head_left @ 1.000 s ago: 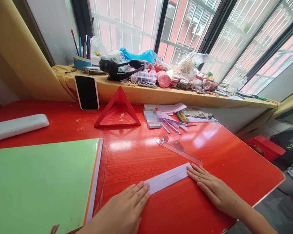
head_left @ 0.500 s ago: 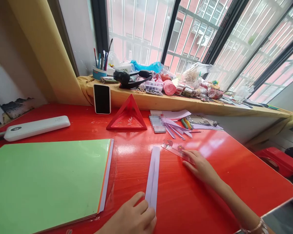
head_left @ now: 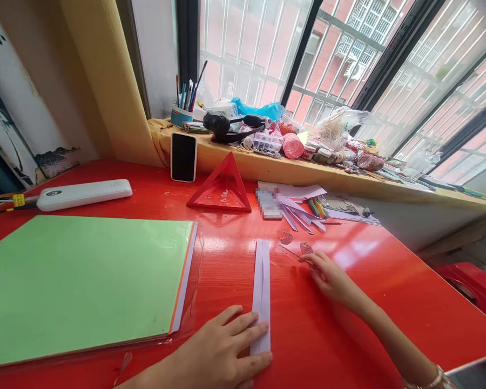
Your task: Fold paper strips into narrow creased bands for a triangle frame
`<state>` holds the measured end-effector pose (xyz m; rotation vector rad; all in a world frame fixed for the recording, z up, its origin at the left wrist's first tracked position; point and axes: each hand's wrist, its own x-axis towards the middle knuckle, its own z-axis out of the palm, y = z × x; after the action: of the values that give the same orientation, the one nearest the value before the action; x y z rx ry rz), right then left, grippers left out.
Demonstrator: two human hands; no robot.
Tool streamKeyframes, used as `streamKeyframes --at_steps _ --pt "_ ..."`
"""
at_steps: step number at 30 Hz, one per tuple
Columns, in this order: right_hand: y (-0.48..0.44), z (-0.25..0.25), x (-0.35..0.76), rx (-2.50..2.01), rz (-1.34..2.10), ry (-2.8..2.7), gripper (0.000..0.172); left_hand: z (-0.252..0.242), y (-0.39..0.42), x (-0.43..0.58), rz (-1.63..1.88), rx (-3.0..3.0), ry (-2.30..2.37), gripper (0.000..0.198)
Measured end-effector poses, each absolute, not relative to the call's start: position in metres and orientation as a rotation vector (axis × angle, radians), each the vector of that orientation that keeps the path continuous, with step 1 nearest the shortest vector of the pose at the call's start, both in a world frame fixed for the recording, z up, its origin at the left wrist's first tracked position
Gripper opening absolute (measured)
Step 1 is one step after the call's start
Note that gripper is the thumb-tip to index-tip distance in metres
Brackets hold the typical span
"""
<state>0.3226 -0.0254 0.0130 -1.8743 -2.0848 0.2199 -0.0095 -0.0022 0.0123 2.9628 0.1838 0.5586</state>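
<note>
My left hand lies on the lower end of a folded lilac paper strip, its fingers spread flat across it. The strip stands nearly straight away from me, with a lengthwise fold or slit down its middle. To the right of it, my right hand pinches a thin clear ruler between thumb and fingers. The ruler appears tipped on its edge, and red patterned patches show beside it. Part of the ruler is hidden by my fingers.
A green paper sheet lies on a stack at left. Behind are a white power bank, a phone, a red triangular frame and lilac paper strips. Craft supplies crowd the windowsill. A red stool stands at right.
My left hand has gone from curled fingers to spread, flat ones on the strip. My right hand has lifted the ruler's edge. The view has shifted slightly.
</note>
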Motion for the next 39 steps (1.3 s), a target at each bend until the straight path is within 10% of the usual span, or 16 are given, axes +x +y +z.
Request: streamKeyframes --at_steps 4,39 --pt "-0.061 0.023 0.295 -1.765 0.230 -2.267 0.057 0.005 -0.003 -0.012 0.472 2.909 0.194 0.027" --pt "-0.116 0.006 0.257 -1.552 -0.402 -2.218 0.034 0.003 -0.012 -0.008 0.373 2.795 0.246 0.038"
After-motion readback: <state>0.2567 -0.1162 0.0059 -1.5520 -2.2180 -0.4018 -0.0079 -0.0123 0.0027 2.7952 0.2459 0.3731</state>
